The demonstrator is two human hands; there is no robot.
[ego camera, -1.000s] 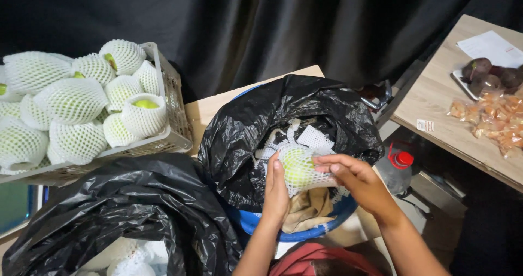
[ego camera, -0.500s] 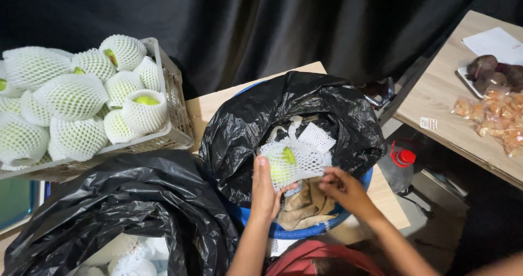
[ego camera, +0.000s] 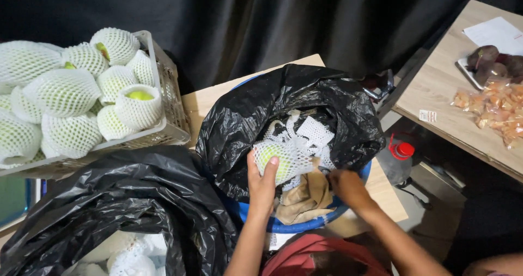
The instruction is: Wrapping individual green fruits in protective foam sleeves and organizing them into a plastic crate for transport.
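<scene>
White foam netting half-covers a green fruit gripped in the person's left hand, fingers curled around it, over a blue bin lined with a black bag. The right hand sits just right of the fruit at the bin's near rim, pinching the net's loose end beside brown paper; how firmly it grips cannot be told. Loose nets lie in the bag behind. At far left, a grey plastic crate holds about ten net-wrapped fruits. One second black bag gapes at near left, white netting inside. A bottle with a red cap stands on the floor to the right. Bin and crate rest on a light wooden table; a second wooden table at far right carries dark fruit and packets. Black curtain closes the far side.
</scene>
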